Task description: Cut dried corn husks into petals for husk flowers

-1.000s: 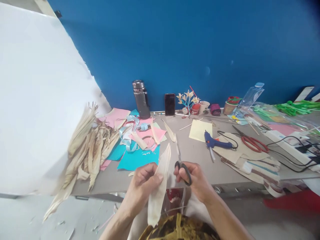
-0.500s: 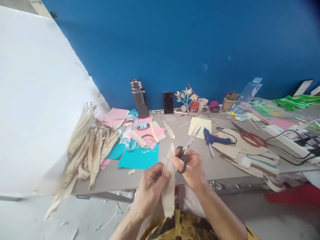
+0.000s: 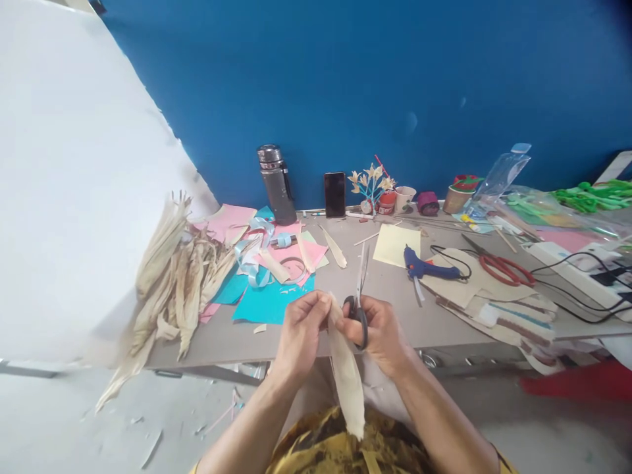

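A long pale strip of corn husk (image 3: 347,385) hangs down in front of my body, its upper end pinched by my left hand (image 3: 305,329). My right hand (image 3: 382,336) is closed round the black handles of a pair of scissors (image 3: 362,276), whose blades point up and away from me. The thumb and fingertips of that hand also touch the husk near its top. On the table beyond lie a cut husk piece (image 3: 334,247) and, to the left, a heap of dried corn husks (image 3: 180,289).
Blue paper (image 3: 269,303), pink paper and ribbon lie left of centre. A thermos (image 3: 277,187), a phone (image 3: 334,195) and husk flowers (image 3: 371,181) stand along the wall. To the right are a blue glue gun (image 3: 432,268), red-handled shears (image 3: 506,270), gloves (image 3: 518,316) and a power strip (image 3: 567,273).
My left hand has shifted up to the husk's upper end, and the husk now slants with its lower end further right. The scissors have turned more upright. The view has shifted slightly.
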Motion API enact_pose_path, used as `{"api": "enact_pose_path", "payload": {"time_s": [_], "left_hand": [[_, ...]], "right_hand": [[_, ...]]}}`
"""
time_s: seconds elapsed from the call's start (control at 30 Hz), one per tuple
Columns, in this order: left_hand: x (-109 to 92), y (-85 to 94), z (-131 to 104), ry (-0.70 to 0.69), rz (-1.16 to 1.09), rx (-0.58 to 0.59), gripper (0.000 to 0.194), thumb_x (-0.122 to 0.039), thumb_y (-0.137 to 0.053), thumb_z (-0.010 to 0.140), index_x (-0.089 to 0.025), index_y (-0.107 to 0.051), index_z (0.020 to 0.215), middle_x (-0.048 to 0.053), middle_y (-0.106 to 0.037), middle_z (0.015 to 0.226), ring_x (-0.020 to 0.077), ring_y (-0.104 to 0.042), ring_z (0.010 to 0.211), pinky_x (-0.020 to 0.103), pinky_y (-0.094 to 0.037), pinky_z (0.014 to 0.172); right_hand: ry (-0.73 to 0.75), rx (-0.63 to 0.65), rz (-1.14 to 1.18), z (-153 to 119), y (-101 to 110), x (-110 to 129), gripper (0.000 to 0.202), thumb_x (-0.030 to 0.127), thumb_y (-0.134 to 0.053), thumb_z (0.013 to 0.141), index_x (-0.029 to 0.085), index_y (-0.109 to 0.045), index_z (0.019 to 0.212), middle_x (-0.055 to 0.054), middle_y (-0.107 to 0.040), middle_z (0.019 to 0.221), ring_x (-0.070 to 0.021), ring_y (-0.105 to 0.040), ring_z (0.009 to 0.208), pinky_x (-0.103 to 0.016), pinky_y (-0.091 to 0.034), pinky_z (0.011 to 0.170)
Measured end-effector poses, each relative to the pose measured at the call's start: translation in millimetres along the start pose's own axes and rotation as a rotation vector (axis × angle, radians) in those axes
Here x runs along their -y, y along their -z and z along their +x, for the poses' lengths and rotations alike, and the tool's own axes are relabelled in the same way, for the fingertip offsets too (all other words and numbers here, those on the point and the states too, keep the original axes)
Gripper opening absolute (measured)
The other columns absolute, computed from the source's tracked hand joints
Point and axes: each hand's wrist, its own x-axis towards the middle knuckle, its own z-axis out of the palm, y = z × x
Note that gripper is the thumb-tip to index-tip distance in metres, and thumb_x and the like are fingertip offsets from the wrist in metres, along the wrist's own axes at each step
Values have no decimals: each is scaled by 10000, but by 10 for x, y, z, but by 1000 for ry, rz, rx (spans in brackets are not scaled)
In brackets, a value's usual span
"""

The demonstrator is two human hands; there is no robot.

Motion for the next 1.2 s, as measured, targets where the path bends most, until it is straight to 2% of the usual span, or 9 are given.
{"api": "enact_pose_path", "payload": {"time_s": [0.17, 0.37, 0.5, 0.63, 0.8, 0.9, 0.97, 1.1, 1.2], "left_hand": [[-105, -48, 22, -36, 62, -69, 195, -278, -625, 805, -160, -593, 653, -30, -502, 577, 87, -415, 540, 215, -342, 542], [-107, -71, 88, -85, 89, -181, 279, -359, -635, 828, -167, -563, 639, -41, -452, 563, 82, -370, 522, 211, -322, 515], [-61, -25, 75, -57, 22, -79, 350, -484, -563, 875, -170, -607, 727, -5, -533, 632, 108, -450, 560, 228, -373, 538], [-87, -27, 29, -10, 108, 29, 235, -338, -669, 791, -159, -584, 664, -9, -544, 636, 101, -457, 587, 215, -366, 563], [-110, -165, 41, -29, 104, -66, 233, -241, -584, 769, -177, -460, 582, -46, -423, 572, 82, -357, 540, 208, -313, 520], [-97, -192, 112, -87, 129, -150, 354, -303, -602, 793, -191, -374, 546, -59, -343, 535, 80, -320, 520, 210, -313, 510], [-94, -143, 161, -95, 108, -170, 371, -397, -613, 823, -184, -442, 572, -51, -381, 556, 86, -363, 529, 213, -342, 518], [-91, 24, 156, -79, -40, -48, 419, -578, -589, 833, -166, -656, 870, 29, -583, 783, 146, -554, 697, 245, -447, 588], [-66, 81, 59, 41, 16, 64, 367, -484, -766, 717, -157, -649, 835, 17, -590, 760, 127, -535, 674, 227, -427, 595]], "right_hand": [[-22, 26, 46, 43, 41, -44, 280, 292, -829, 603, 154, -618, 726, 49, -488, 576, -88, -390, 539, -204, -308, 483], [-13, 28, 57, 82, -1, 32, 250, 301, -794, 611, 156, -610, 698, 53, -464, 545, -83, -359, 509, -211, -294, 471], [-5, -10, 59, 83, -2, 63, 263, 318, -796, 597, 154, -610, 684, 47, -469, 544, -87, -369, 511, -214, -304, 475], [-10, 11, 61, 75, 11, 19, 249, 284, -800, 587, 147, -617, 687, 46, -469, 550, -85, -358, 520, -211, -299, 479], [4, 3, 13, 71, -56, 30, 205, 256, -758, 593, 150, -594, 655, 48, -459, 537, -85, -358, 517, -211, -301, 478], [27, -7, -13, 76, -94, 81, 197, 257, -748, 591, 153, -588, 640, 45, -465, 544, -85, -361, 520, -210, -307, 478], [20, -34, -31, 83, -93, 106, 204, 278, -749, 590, 156, -593, 641, 42, -468, 538, -90, -370, 515, -214, -312, 472], [28, -107, -29, 103, -41, 72, 205, 317, -733, 615, 163, -610, 672, 37, -479, 539, -97, -376, 507, -221, -307, 460], [68, -137, -1, 120, 1, -6, 192, 302, -733, 634, 166, -620, 707, 40, -497, 559, -97, -388, 516, -218, -325, 473]]}}
